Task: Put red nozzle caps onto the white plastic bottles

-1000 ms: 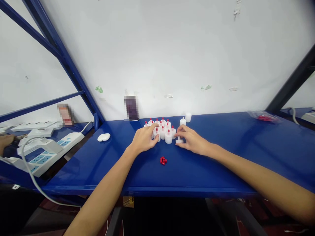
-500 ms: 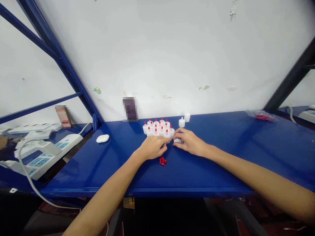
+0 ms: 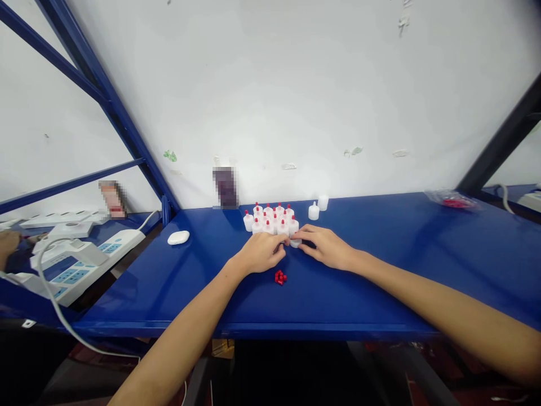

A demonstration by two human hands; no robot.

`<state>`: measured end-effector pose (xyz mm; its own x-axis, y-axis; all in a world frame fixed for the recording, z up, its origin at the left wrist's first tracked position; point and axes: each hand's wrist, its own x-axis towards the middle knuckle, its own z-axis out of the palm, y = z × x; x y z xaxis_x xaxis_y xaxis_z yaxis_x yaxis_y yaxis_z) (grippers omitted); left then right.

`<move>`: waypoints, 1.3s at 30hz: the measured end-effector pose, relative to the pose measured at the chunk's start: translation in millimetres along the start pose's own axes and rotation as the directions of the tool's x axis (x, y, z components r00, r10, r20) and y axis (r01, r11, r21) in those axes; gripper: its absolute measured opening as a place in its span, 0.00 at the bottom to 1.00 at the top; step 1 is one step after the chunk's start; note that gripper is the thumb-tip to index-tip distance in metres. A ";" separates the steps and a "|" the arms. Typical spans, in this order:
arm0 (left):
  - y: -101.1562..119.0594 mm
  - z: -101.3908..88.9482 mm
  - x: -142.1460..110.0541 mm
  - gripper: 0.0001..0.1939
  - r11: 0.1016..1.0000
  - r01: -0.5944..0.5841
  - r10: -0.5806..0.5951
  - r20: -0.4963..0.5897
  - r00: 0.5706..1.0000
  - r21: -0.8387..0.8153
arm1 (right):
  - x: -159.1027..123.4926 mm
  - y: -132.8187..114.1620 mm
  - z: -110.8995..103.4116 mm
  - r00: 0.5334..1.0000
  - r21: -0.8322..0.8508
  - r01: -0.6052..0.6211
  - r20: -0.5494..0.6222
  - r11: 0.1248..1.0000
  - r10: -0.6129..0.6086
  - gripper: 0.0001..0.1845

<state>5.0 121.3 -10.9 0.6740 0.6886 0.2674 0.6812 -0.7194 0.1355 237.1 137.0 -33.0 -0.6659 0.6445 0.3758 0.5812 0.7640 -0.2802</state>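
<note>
A cluster of several small white bottles with red caps (image 3: pixel 273 221) stands on the blue shelf (image 3: pixel 380 282) near the wall. Just in front of it my left hand (image 3: pixel 257 254) and my right hand (image 3: pixel 323 247) meet, fingers pinched on a small white bottle (image 3: pixel 295 243) lying between them. A little pile of loose red caps (image 3: pixel 279 277) lies close below my hands. Two white bottles without caps (image 3: pixel 317 207) stand to the right of the cluster.
A white oval object (image 3: pixel 178 237) lies at the left of the shelf. White power strips (image 3: pixel 71 259) with a cable sit on the neighbouring bench, where another person's hand (image 3: pixel 7 246) shows. A clear bag of red parts (image 3: pixel 452 200) lies far right. Blue frame struts rise at left.
My left hand has drawn back from the bottle cluster toward me and met my right hand, which shifted slightly left with the small white bottle.
</note>
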 end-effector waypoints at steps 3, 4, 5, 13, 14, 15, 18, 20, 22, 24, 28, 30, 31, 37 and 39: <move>-0.4 -0.3 -0.1 0.08 0.999 0.005 -0.004 0.009 1.000 -0.048 | 1.0 -4.4 2.1 0.999 -0.121 0.011 0.035 0.993 -0.007 0.22; -0.8 -0.3 -0.1 0.07 0.998 0.000 0.001 0.011 1.000 -0.057 | 1.1 -6.1 2.2 0.999 -0.162 0.010 0.044 0.987 -0.003 0.23; -1.1 -0.4 -0.2 0.06 0.998 -0.006 0.007 0.016 1.000 -0.065 | 0.9 -7.6 1.8 0.999 -0.199 0.009 0.050 0.980 0.000 0.23; -2.5 -4.6 -1.6 0.07 0.994 -0.035 0.041 0.048 0.998 -0.107 | -1.3 -6.5 -17.6 0.994 -0.230 0.017 -0.099 0.973 -0.041 0.17; -2.7 -4.7 -1.7 0.07 0.994 -0.034 0.038 0.043 0.998 -0.108 | -1.0 -4.8 -21.4 0.988 -0.219 -0.012 -0.156 0.976 -0.023 0.16; -2.8 -4.6 -1.7 0.07 0.994 -0.029 0.034 0.038 0.999 -0.110 | -0.8 -2.5 -25.1 0.980 -0.204 -0.048 -0.199 0.978 0.007 0.15; -2.9 -2.9 -1.3 0.07 0.986 0.001 0.003 0.024 1.000 -0.168 | -0.3 9.1 -34.6 0.969 -0.140 -0.180 -0.198 0.974 0.150 0.12; -3.4 -2.4 -0.8 0.07 0.948 0.044 -0.020 0.078 0.997 -0.315 | -0.1 20.5 -38.9 0.966 -0.081 -0.235 -0.133 0.969 0.224 0.10; -5.0 -4.1 -0.6 0.08 0.857 0.131 -0.028 0.209 0.977 -0.499 | 0.3 32.3 -41.3 0.964 -0.019 -0.241 -0.117 0.970 0.237 0.06; -7.6 -8.4 -0.8 0.09 0.769 0.226 -0.014 0.338 0.941 -0.599 | 0.9 41.5 -41.8 0.960 0.011 -0.225 -0.168 0.974 0.224 0.03; -11.7 -19.3 -1.5 0.12 0.744 0.275 0.022 0.433 0.901 -0.609 | 1.1 47.8 -37.3 0.908 -0.099 -0.323 -0.313 0.941 0.279 0.06; -11.2 -21.7 -1.4 0.15 0.753 0.284 0.033 0.465 0.885 -0.594 | 0.8 49.0 -32.2 0.902 -0.191 -0.374 -0.303 0.907 0.308 0.16; -10.4 -21.9 -1.2 0.15 0.759 0.288 0.034 0.478 0.878 -0.584 | 0.8 50.1 -29.0 0.909 -0.230 -0.378 -0.275 0.896 0.313 0.20; -6.5 -17.3 0.3 0.16 0.780 0.282 0.013 0.466 0.885 -0.558 | 4.9 57.0 -16.6 0.942 -0.291 -0.334 -0.135 0.897 0.307 0.26; -5.7 -17.2 0.1 0.16 0.782 0.278 0.019 0.467 0.884 -0.558 | 5.9 52.4 -20.9 0.940 -0.296 -0.337 -0.161 0.894 0.301 0.26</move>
<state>-3.7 124.0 4.8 0.7421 0.6378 -0.2064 0.5608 -0.4219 0.7124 273.4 180.1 -26.9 -0.3753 0.8308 0.4110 0.8825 0.4559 -0.1157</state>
